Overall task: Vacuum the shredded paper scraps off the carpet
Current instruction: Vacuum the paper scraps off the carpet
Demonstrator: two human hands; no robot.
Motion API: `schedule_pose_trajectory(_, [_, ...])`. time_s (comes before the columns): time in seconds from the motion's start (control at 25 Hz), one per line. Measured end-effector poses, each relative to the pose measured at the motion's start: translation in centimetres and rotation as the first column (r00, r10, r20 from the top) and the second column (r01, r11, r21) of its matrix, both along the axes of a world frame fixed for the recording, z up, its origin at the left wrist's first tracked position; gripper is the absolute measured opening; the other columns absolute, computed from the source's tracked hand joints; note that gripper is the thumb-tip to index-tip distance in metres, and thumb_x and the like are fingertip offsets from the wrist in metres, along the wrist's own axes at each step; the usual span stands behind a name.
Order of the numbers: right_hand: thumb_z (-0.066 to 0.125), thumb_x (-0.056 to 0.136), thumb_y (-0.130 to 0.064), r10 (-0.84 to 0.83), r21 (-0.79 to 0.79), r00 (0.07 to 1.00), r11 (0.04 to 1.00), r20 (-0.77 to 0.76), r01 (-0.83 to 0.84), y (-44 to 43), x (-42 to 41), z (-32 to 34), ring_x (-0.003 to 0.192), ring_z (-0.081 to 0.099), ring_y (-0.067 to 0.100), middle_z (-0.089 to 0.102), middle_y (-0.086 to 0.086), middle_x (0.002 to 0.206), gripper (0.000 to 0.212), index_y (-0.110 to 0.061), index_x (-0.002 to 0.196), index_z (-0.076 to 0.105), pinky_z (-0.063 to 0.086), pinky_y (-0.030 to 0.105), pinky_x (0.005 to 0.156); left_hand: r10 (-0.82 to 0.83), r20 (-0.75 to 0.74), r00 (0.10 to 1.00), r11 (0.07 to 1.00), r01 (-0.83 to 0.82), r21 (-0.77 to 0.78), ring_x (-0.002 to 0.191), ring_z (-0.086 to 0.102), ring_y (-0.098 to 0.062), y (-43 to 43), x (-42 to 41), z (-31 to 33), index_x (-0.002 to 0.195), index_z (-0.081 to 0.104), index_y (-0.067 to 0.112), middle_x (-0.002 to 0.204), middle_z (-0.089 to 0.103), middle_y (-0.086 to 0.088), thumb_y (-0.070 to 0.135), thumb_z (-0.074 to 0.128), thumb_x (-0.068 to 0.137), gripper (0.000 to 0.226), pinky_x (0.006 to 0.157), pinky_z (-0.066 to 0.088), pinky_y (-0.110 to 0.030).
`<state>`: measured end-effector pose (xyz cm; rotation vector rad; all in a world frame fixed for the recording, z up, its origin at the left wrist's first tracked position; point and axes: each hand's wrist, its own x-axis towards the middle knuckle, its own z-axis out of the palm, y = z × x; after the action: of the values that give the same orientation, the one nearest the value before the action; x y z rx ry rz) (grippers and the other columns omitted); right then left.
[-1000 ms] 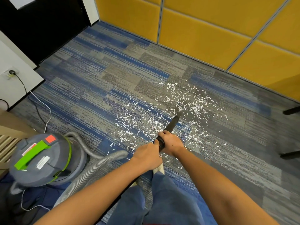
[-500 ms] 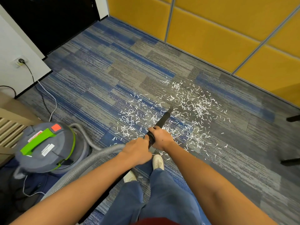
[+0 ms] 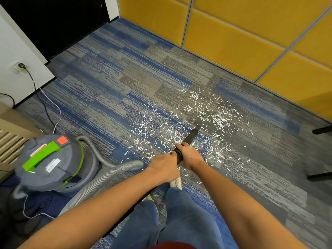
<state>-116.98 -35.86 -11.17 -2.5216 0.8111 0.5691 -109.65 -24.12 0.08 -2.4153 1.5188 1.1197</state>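
White shredded paper scraps (image 3: 203,121) lie scattered over the blue and grey carpet (image 3: 111,90) ahead of me. A black vacuum nozzle (image 3: 191,136) points forward into the scraps, its tip low over the carpet. My right hand (image 3: 188,156) grips the nozzle's black collar. Just behind it, my left hand (image 3: 164,168) holds the rear of the tube where the grey ribbed hose (image 3: 100,182) joins. The hose curves back to a grey canister vacuum with a green handle (image 3: 48,162) at my left.
Yellow wall panels (image 3: 233,36) run along the far right. A power cord (image 3: 45,106) trails from a wall socket (image 3: 19,66) to the canister. Black chair legs (image 3: 321,130) enter at the right edge. A wooden unit (image 3: 10,133) stands at the left. My legs and shoes are below.
The nozzle tip has shifted slightly within the scraps while both hands keep their grip. The view has drifted, so the canister and socket sit further right in the frame.
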Motion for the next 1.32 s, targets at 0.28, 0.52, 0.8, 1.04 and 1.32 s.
schedule_pose_trajectory(0.28, [0.060,0.082,-0.013,0.026,0.006,0.999,1.000,0.040,-0.027,-0.5,1.8,0.0,0.099,0.060,0.034,0.052,0.011,0.114,0.043,-0.015,0.124,0.049,0.051,0.038,0.078,0.039,0.013,0.999,0.999,-0.039,0.011,0.094,0.057,-0.030,-0.4,1.3,0.1,0.130,0.038,0.009,0.102,0.057,-0.010,0.019,0.048,0.090,0.042,0.071,0.042,-0.034])
schedule_pose_trajectory(0.52, [0.060,0.085,-0.012,0.063,0.027,0.996,0.998,0.063,-0.065,-1.0,3.7,0.2,0.101,0.059,0.034,0.050,0.012,0.119,0.044,-0.015,0.128,0.048,0.047,0.035,0.077,0.086,0.019,0.996,0.996,-0.086,0.008,0.101,0.058,-0.032,-0.7,2.3,0.2,0.132,0.036,0.008,0.111,0.058,-0.013,0.018,0.047,0.091,0.044,0.071,0.041,-0.033])
schedule_pose_trajectory(0.8, [0.060,0.084,-0.013,0.120,-0.014,0.993,0.993,0.007,-0.120,-3.4,4.3,1.0,0.106,0.058,0.036,0.047,0.012,0.124,0.049,-0.014,0.130,0.045,0.049,0.039,0.083,0.161,-0.003,0.987,0.987,-0.161,-0.019,0.103,0.058,-0.031,-2.3,2.3,-0.3,0.137,0.032,0.010,0.114,0.058,-0.013,0.019,0.048,0.091,0.049,0.076,0.044,-0.034])
schedule_pose_trajectory(1.04, [0.060,0.087,-0.014,0.202,-0.024,0.979,0.979,0.021,-0.201,-4.8,7.0,1.1,0.105,0.058,0.035,0.045,0.011,0.129,0.046,-0.016,0.130,0.045,0.049,0.039,0.080,0.267,-0.002,0.964,0.964,-0.267,-0.020,0.099,0.059,-0.029,-3.5,3.6,0.1,0.137,0.032,0.009,0.111,0.058,-0.012,0.018,0.048,0.090,0.051,0.071,0.041,-0.032])
schedule_pose_trajectory(1.32, [0.062,0.086,-0.010,0.226,0.024,0.974,0.974,0.026,-0.226,-6.5,9.2,0.1,0.107,0.058,0.033,0.042,0.010,0.136,0.050,-0.020,0.131,0.043,0.052,0.043,0.085,0.344,0.004,0.939,0.939,-0.344,0.030,0.103,0.058,-0.029,-5.5,4.7,-0.4,0.142,0.028,0.007,0.114,0.057,-0.012,0.016,0.049,0.089,0.057,0.074,0.044,-0.033])
